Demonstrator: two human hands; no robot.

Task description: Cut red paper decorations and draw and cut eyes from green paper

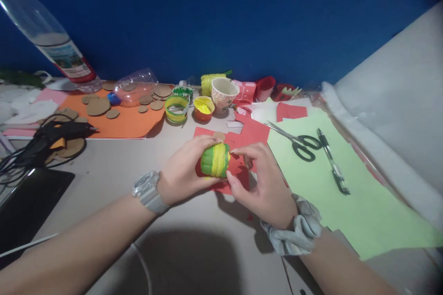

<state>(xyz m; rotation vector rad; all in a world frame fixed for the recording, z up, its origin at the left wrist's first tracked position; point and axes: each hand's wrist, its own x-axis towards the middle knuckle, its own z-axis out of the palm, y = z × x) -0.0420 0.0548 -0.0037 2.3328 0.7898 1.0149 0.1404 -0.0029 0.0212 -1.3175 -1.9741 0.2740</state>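
Observation:
A small rounded cup-like piece [215, 160], covered in green and yellow bands that look like modelling clay, is held on its side above the table. My left hand [187, 163] wraps round it from the left, thumb below and fingers over the top. At its right end, the thumb and forefinger of my right hand [259, 173] sit against the edge, one low and one high. Red paper [224, 186] lies underneath and behind the piece. Whether the red points at its right end belong to it or to the paper, I cannot tell.
Scissors [297, 140] and a pen [334, 161] lie on green paper [374, 212]. Behind stand a patterned paper cup [224, 94] and a small yellow-filled cup [204, 108]. Leftward are cardboard discs [98, 106], a glue gun [51, 131], a tall bottle [65, 50] and a dark phone-like slab [34, 212].

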